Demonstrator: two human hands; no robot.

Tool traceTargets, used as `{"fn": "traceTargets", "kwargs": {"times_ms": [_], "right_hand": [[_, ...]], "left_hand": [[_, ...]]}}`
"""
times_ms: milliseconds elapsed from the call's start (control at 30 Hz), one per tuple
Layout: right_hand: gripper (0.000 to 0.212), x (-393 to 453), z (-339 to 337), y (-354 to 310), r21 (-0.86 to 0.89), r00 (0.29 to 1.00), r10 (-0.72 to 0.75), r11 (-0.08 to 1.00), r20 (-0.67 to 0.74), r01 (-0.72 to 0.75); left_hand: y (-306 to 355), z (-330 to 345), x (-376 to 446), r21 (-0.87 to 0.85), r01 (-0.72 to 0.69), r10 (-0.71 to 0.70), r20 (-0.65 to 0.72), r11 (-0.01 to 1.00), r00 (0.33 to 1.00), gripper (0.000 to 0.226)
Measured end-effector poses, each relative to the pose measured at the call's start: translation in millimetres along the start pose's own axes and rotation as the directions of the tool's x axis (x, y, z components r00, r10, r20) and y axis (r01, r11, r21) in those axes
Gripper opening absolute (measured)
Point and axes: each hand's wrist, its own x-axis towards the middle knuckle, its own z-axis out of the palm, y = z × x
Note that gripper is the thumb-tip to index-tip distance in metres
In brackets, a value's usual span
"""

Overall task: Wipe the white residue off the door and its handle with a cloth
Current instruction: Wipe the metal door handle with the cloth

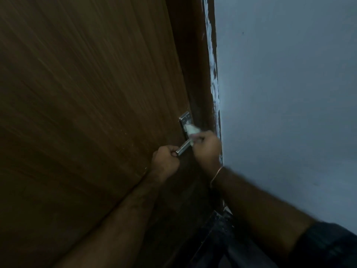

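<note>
Bare forearms, thin bracelet on right wrist, dark sleeve.

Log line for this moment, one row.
left hand: grips lever end of handle | right hand: presses cloth on handle plate | frame edge: white residue

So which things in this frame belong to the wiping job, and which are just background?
Job:
- brown wooden door
- silver metal lever handle, end held by left hand
- white cloth, held against the handle by right hand

Background:
- pale blue-grey wall
- white-smeared dark door frame
- thin bracelet
</note>
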Motion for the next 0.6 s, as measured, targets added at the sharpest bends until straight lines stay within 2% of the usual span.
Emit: {"fn": "traceTargets", "kwargs": {"times_ms": [67,133,200,267,333,433,500,600], "right_hand": [[0.018,14.7,-4.0,0.1,-0.028,0.989,0.139,0.990,-0.043,-0.140],[0.014,-6.5,1.0,-1.7,0.001,0.999,0.049,0.999,-0.007,-0.049],[0.009,-42.2,11.8,0.4,0.014,0.974,-0.080,0.997,0.210,0.079],[0.010,-58.2,15.8,10.0,-0.067,0.889,-0.057,0.993,0.453,0.098],[0.013,-54.5,9.6,16.9,-0.052,0.867,0.048,0.998,0.496,-0.025],[0.013,-43.1,-11.2,18.6,0.126,0.845,0.167,0.956,0.508,-0.265],[0.014,-34.2,-26.2,15.0,0.157,0.776,0.132,0.945,0.617,-0.286],[0.016,-14.9,-42.3,1.4,0.094,0.685,0.050,0.981,0.727,-0.171]], "left_hand": [[2.5,-0.4,-1.4,0.004,0.003,-0.003,0.009,1.000,1.000,0.032],[3.9,-0.2,0.0,-0.010,-0.006,0.006,-0.004,1.000,1.000,0.031],[4.8,-2.5,-1.7,-0.039,0.015,-0.015,-0.022,0.999,1.000,0.035],[3.4,-5.1,-4.5,-0.060,0.061,-0.064,-0.056,0.996,0.996,0.045],[1.0,-6.8,-7.2,-0.048,0.068,-0.073,-0.107,0.997,0.992,0.049],[-1.4,-8.8,-11.4,-0.066,0.007,-0.018,-0.174,0.998,0.984,0.048],[-5.3,-5.8,-16.4,-0.118,-0.054,0.039,-0.132,0.991,0.991,0.041],[-9.6,-3.0,-23.2,-0.100,-0.142,0.146,0.039,0.985,0.988,0.033]]}}
